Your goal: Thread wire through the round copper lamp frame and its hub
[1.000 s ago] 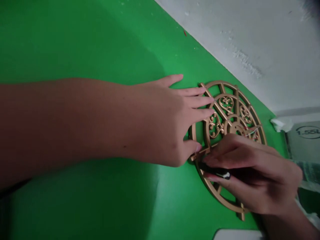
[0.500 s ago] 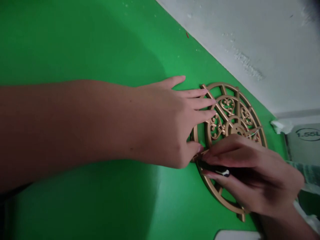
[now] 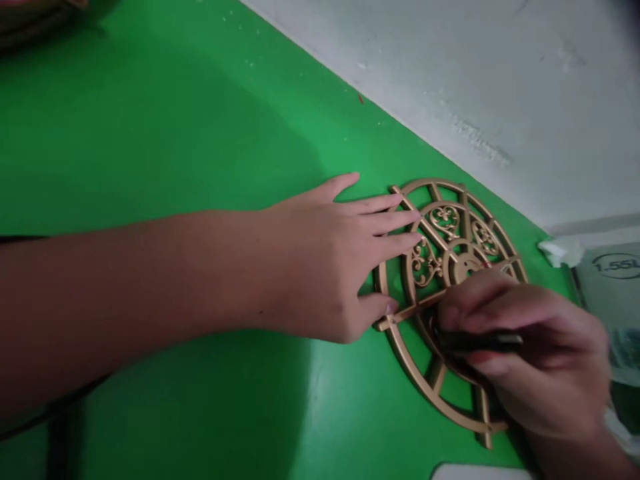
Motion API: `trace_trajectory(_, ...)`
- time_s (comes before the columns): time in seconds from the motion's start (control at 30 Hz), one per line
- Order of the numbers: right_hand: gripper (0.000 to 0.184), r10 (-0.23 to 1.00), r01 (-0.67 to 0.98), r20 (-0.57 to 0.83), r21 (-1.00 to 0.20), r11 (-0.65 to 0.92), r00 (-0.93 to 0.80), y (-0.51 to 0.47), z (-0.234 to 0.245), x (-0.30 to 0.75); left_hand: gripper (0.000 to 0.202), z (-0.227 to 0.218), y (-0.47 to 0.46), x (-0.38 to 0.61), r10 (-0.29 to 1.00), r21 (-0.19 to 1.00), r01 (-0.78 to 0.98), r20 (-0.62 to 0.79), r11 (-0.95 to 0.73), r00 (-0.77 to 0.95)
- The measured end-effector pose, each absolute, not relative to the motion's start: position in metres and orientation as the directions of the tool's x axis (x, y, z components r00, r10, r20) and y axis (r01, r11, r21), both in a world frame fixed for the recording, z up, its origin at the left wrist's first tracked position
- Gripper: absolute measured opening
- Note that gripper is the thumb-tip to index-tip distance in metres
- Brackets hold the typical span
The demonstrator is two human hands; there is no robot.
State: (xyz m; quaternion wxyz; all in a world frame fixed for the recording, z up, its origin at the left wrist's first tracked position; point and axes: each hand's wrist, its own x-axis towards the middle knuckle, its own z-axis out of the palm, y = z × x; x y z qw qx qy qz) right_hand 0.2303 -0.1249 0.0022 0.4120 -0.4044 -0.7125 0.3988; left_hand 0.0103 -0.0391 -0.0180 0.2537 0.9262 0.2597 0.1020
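Observation:
A round gold openwork ornament (image 3: pixel 409 357), with rings, spokes and scrolled inserts, lies flat on the green table (image 3: pixel 200 400). My left hand (image 3: pixel 345 257) is spread with its fingertips and thumb resting on the ornament's left rim. Over the lower right part of the ornament, my right hand (image 3: pixel 530 347) pinches a short, dark, pen-like tool (image 3: pixel 480 341). The tool's tip is close to the inner ring, below a spoke; whether it touches is hidden by the fingers. That hand also covers the ornament's right side.
A pale wall (image 3: pixel 450 80) with scuffed paint borders the table's far edge. At right stands a grey box (image 3: pixel 607 280) marked 1.55L, with a crumpled white piece (image 3: pixel 563 252) beside it. A white-edged object (image 3: pixel 480 472) sits at the bottom, and a dark rounded object (image 3: pixel 35 23) at top left.
My right hand has moved right with the dark tool, from the ornament's outer rim beside my left thumb to the inner ring. My left hand stays spread on the rim. The view has shifted slightly.

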Motion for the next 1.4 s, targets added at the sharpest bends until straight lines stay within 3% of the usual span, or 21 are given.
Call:
trace_trajectory(0.07,0.019,0.949,0.198,0.256,-0.936,0.291,-0.182,-0.128,0.001,0.230,0.067,-0.019,-0.039,0.008,0.530,0.521,0.407,0.105,-0.750,0.841)
trace_trajectory(0.17,0.012,0.992,0.067,0.106,-0.992,0.111,-0.071,-0.132,0.001,0.226,0.061,-0.017,-0.041,0.007,0.515,0.512,0.355,0.210,-0.782,0.831)
trace_trajectory(0.27,0.009,0.992,-0.094,-0.046,-0.994,-0.057,-0.113,-0.133,0.002,0.220,0.039,-0.014,-0.044,0.006,0.452,0.498,0.229,0.390,-0.836,0.802)
trace_trajectory(0.33,0.010,0.985,-0.143,-0.075,-0.985,-0.097,-0.155,-0.131,0.003,0.218,0.028,-0.013,-0.046,0.007,0.406,0.484,0.161,0.457,-0.860,0.791)
trace_trajectory(0.63,0.007,0.966,-0.203,-0.122,-0.964,-0.170,-0.228,-0.129,-0.002,0.221,0.018,-0.014,-0.042,0.010,0.331,0.402,0.119,0.514,-0.908,0.791)
trace_trajectory(0.83,0.006,0.972,-0.171,-0.111,-0.974,-0.148,-0.208,-0.130,-0.005,0.218,0.018,-0.012,-0.045,0.009,0.336,0.401,0.122,0.521,-0.908,0.784)
trace_trajectory(1.0,0.009,0.967,-0.169,-0.180,-0.963,-0.210,-0.178,-0.131,-0.004,0.219,0.023,-0.011,-0.045,0.009,0.320,0.390,0.107,0.535,-0.915,0.782)
trace_trajectory(1.23,0.011,0.967,-0.178,-0.210,-0.956,-0.234,-0.145,-0.130,-0.001,0.217,0.016,-0.014,-0.043,0.008,0.267,0.298,0.103,0.587,-0.949,0.764)
trace_trajectory(1.3,0.008,0.971,-0.217,-0.194,-0.951,-0.222,-0.143,-0.129,0.000,0.216,0.016,-0.014,-0.043,0.008,0.308,0.308,0.146,0.585,-0.940,0.750)
trace_trajectory(1.4,0.006,0.976,-0.257,-0.169,-0.946,-0.199,-0.136,-0.128,0.000,0.215,0.015,-0.012,-0.044,0.008,0.457,0.426,0.221,0.599,-0.877,0.657)
